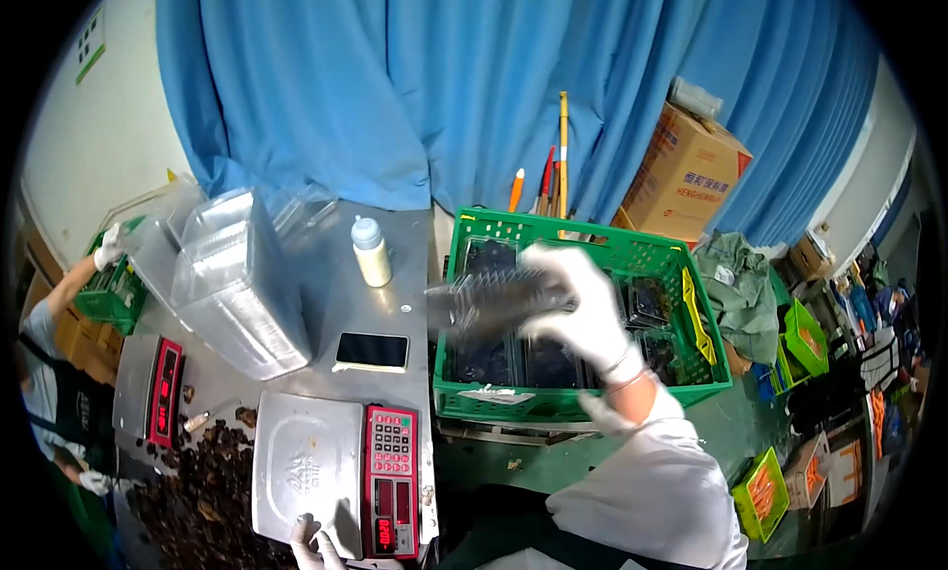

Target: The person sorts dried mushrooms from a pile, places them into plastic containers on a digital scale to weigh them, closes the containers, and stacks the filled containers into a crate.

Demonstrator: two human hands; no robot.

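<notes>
My right hand (583,308), in a white glove, grips a clear plastic box with dark contents (494,301), blurred by motion. It is held over the left part of a green crate (583,404), where several similar boxes with dark contents sit. My left hand (314,542), also gloved, is at the lower edge of the metal pan of a scale (308,466). Its fingers are partly cut off by the frame edge, and whether they hold anything is unclear. The red panel of this scale shows lit digits.
Stacked clear boxes (242,284), a bottle (371,254) and a phone (372,351) are on the metal table. Dark loose pieces (207,496) lie left of the scale, near a second scale (148,392). At far left is a co-worker (59,372). A carton (686,175) stands behind the crate.
</notes>
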